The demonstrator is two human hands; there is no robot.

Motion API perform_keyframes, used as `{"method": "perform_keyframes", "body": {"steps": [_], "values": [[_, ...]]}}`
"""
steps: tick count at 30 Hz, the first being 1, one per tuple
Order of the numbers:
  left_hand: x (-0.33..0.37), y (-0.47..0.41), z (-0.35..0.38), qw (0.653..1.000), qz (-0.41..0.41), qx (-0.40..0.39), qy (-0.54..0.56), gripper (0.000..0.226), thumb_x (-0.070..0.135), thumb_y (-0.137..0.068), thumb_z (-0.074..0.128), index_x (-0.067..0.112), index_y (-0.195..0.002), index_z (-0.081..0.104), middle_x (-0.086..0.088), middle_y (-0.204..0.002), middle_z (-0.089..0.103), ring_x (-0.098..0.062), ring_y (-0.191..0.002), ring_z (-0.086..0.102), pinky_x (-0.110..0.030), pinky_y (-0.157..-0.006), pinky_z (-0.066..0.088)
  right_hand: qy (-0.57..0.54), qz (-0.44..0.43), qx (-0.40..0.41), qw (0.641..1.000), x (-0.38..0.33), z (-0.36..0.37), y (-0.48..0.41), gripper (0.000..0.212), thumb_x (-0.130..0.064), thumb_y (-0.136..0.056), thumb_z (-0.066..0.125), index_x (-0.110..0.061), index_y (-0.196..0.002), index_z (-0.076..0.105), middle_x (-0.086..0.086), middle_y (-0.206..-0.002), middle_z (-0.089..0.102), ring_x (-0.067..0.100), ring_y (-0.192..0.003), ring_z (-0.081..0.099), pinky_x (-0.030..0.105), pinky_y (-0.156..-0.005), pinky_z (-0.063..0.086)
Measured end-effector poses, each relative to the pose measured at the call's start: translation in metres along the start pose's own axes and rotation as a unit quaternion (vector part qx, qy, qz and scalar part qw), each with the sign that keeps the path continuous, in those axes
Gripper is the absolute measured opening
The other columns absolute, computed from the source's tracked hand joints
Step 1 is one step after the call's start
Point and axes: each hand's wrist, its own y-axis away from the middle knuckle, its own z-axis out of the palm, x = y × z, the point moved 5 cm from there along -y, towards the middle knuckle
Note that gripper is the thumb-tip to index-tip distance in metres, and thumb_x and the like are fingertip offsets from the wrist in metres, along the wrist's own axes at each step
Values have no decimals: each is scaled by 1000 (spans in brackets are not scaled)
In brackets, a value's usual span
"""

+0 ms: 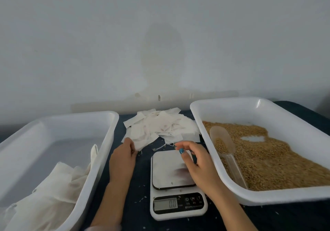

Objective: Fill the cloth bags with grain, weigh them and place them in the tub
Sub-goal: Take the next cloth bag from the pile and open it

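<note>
- my left hand [123, 156] touches the near corner of the heap of small white cloth bags [160, 129] on the dark blue surface [141, 186]; i cannot tell if it grips one.
- my right hand [195, 163] hovers over the white digital scale [167, 168], fingers loosely curled and blurred; grasp unclear.
- cream cloth bags [59, 182] lie in the left white plastic tub [107, 141].
- brown grain [267, 159] and a clear plastic scoop [221, 138] sit in the right white tray [232, 100].
</note>
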Motion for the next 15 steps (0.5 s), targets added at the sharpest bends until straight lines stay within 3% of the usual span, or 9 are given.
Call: {"method": "perform_keyframes", "body": {"steps": [3,7,9,11,13,15], "values": [[1,-1,-1,1000,0,6,19,37,17,-85,74,23,-77,38,3,-69,51,-13,-62,48,-26,-52,33,10,-7,-12,1000,-9,4,-2,27,-45,-93,44,-47,-115,59,-27,-115,62,-2,-116,55,23,-99,45],[-6,1,4,998,-7,-5,66,25,15,-85,75,26,-79,53,9,-75,59,-6,-71,55,-16,-58,35,27,-29,-54,998,-26,9,-17,24,-29,-94,54,-39,-113,64,-26,-112,63,-4,-113,53,24,-100,45],[-8,-1,5,995,-10,-15,102,18,10,-88,71,27,-84,65,8,-84,68,-8,-82,62,-16,-68,41,47,-35,-85,995,-33,12,-27,24,-22,-96,57,-35,-114,66,-25,-111,64,-3,-112,53,27,-101,45],[-8,-3,7,993,-12,-20,115,21,6,-91,64,23,-98,73,2,-103,72,-16,-98,64,-25,-87,48,43,-33,-87,995,-34,14,-32,22,-20,-97,57,-30,-114,66,-21,-112,65,-1,-111,55,29,-100,47],[-9,-4,7,993,-23,-5,119,27,4,-96,58,17,-115,72,-4,-120,69,-22,-112,62,-32,-100,44,25,-31,-70,997,-32,13,-28,21,-18,-97,57,-28,-113,66,-18,-111,66,-3,-109,55,23,-97,46],[-7,-3,1,989,-24,31,143,31,4,-98,54,13,-126,66,-6,-130,64,-23,-118,58,-30,-102,41,20,-34,-52,998,-28,10,-22,21,-18,-96,58,-30,-113,65,-19,-108,66,-6,-108,54,14,-93,42]]}}
